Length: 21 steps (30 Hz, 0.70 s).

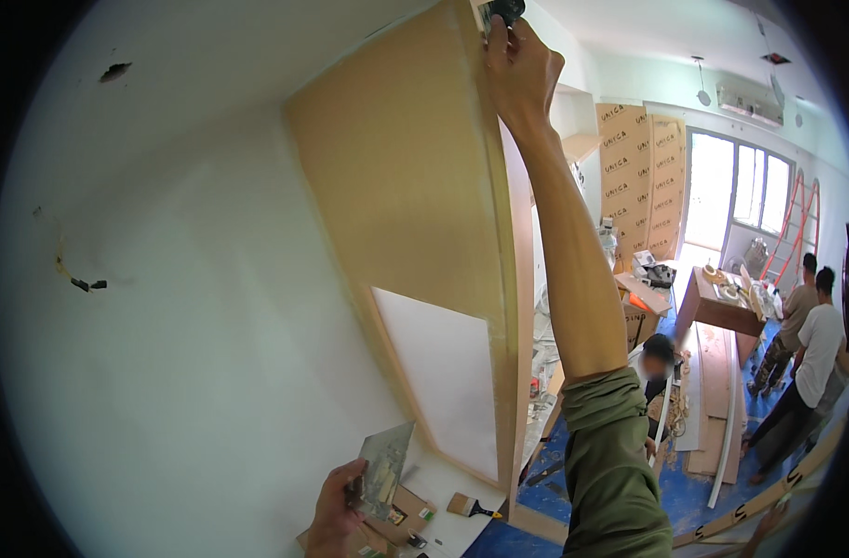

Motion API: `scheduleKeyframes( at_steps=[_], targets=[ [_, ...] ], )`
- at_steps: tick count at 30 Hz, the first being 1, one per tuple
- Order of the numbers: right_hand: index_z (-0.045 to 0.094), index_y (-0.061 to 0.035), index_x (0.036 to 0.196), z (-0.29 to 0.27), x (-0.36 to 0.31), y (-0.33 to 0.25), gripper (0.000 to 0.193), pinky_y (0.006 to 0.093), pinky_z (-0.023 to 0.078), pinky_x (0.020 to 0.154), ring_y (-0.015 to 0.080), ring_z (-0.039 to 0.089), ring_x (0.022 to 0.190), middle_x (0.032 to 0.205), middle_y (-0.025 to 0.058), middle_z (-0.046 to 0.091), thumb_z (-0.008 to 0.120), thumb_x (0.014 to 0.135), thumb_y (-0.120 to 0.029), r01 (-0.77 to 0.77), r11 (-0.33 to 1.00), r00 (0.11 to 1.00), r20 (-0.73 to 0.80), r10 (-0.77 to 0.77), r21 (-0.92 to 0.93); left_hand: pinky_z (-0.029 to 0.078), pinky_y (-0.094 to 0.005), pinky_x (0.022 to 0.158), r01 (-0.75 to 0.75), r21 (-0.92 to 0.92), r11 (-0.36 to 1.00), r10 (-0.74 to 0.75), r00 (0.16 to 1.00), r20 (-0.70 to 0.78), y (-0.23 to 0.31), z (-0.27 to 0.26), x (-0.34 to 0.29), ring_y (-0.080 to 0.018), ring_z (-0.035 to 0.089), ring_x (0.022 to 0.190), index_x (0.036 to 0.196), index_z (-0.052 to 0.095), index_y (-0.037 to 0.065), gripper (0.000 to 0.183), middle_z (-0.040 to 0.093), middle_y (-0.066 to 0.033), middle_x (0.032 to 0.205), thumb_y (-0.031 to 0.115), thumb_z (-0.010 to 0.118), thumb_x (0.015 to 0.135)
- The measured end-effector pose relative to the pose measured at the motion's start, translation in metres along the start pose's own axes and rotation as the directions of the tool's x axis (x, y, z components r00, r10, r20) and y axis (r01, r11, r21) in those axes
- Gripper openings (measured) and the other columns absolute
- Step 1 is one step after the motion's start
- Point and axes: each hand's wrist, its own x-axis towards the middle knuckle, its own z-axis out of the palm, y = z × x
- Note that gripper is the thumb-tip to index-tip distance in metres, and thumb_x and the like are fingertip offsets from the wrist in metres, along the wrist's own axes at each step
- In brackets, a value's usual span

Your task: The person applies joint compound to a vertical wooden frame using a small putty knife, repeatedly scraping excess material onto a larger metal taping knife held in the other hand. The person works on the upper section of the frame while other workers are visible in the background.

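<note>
My left hand (333,507), low in the picture, grips a flat metal putty plate (387,468) smeared with pale filler. High up, my right hand (527,76) pinches a tool with a black handle (506,11) against the top corner of the tall tan wooden panel (401,177). That tool's blade is mostly hidden, so its exact kind cannot be made out. A green sleeve is rolled up on my right arm. White sheet material (443,381) fills the panel's lower part.
A paintbrush (465,504) and cardboard boxes (401,516) lie below the panel. Bare wires (80,279) poke from the white wall at left. One person (657,358) crouches and two people (815,335) stand at right, near a cluttered table (722,302), long boards and a red ladder (796,223).
</note>
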Motion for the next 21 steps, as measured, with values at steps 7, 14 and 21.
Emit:
scheduleKeyframes(
  at_steps=[7, 14, 21],
  targets=[
    [0.063, 0.0055, 0.086, 0.009, -0.005, -0.001, 0.028, 0.0332, 0.053, 0.07, 0.0269, 0.07, 0.074, 0.075, 0.0191, 0.069, 0.055, 0.092, -0.021, 0.077, 0.995, 0.996, -0.039, -0.08, -0.071, 0.054, -0.0298, 0.054, 0.01, 0.013, 1.0, -0.011, 0.997, 0.071, 0.0, -0.014, 0.004, -0.0177, 0.067, 0.069, 0.097, 0.062, -0.002, 0.027, 0.067, -0.0105, 0.086, 0.023, 0.058, 0.089],
    [0.063, 0.0054, 0.085, 0.009, -0.005, 0.0, 0.028, 0.033, 0.054, 0.072, 0.0273, 0.071, 0.076, 0.076, 0.0191, 0.069, 0.055, 0.091, -0.021, 0.118, 0.985, 0.993, -0.016, -0.121, -0.124, 0.057, -0.0337, 0.06, 0.052, -0.033, 0.998, -0.05, 0.997, 0.056, 0.001, -0.016, 0.008, -0.0217, 0.068, 0.072, 0.099, 0.061, -0.006, 0.029, 0.067, -0.0137, 0.087, 0.021, 0.056, 0.09],
    [0.062, 0.0043, 0.083, 0.013, -0.008, 0.002, 0.026, 0.0312, 0.051, 0.062, 0.0225, 0.068, 0.062, 0.069, 0.0155, 0.067, 0.055, 0.091, -0.019, 0.147, 0.971, 0.989, -0.002, -0.15, -0.189, 0.057, -0.0341, 0.06, 0.068, -0.046, 0.997, -0.064, 0.994, 0.085, 0.008, -0.007, 0.004, -0.0231, 0.068, 0.071, 0.099, 0.06, -0.007, 0.029, 0.068, -0.0153, 0.088, 0.02, 0.055, 0.091]
  ],
)
